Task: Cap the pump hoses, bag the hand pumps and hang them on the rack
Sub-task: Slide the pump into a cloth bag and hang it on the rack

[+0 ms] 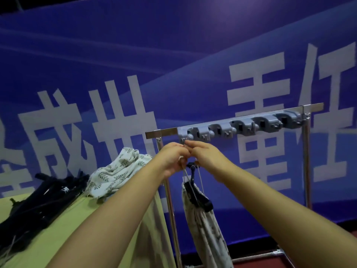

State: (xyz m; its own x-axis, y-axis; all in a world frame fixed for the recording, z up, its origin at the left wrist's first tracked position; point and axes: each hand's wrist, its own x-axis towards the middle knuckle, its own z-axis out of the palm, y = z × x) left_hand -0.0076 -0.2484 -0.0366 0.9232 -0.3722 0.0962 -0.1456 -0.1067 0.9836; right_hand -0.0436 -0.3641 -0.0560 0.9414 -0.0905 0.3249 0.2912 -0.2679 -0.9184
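**Now the first bagged pump goes on the rack**

Both hands are raised together just under the left end of the rack's grey hook strip. The left hand and the right hand have their fingers curled, and they pinch the thin drawstring of the bag between them, close to the first hook. A small black cord stopper sits just below the fingers. Whether the loop is already over the hook, I cannot tell, because the fingers cover it.

Under the hands the bagged pump hangs down along the left post of the rack. Its black handle sticks out of the mouth of the leaf-print cloth.

On the green table at the left, a pile of black hand pumps lies still without bags, and beside it empty leaf-print bags are heaped. The other hooks of the strip carry nothing.

So I judge the task is in its early part: one pump is bagged and nearly hung, and several pumps remain to be capped, bagged and hung.
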